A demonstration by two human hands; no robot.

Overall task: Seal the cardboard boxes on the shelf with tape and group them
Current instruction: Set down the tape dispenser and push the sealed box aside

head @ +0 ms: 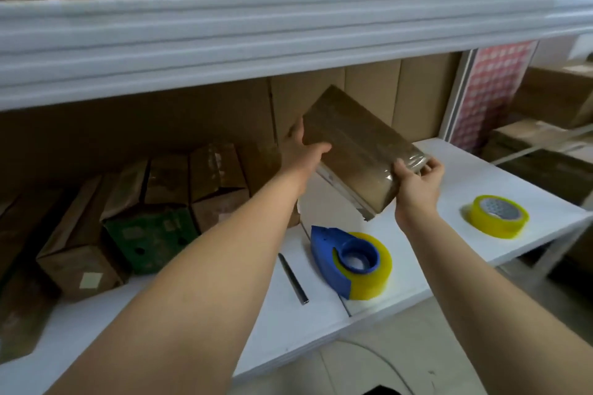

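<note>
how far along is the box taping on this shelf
Done: several taped boxes stand grouped at the shelf's left. In hand: left hand and right hand hold a tape-wrapped box above the shelf. Left: setting it with the group; the dispenser lies idle.

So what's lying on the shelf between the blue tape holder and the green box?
A thin metal rod lies on the white shelf between the blue tape dispenser and the green box, seen in the head view.

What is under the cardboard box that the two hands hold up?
The cardboard box hangs tilted between the left hand and the right hand. Under it lie the white shelf and, nearer the camera, the blue tape dispenser. The box's underside is hidden.
</note>
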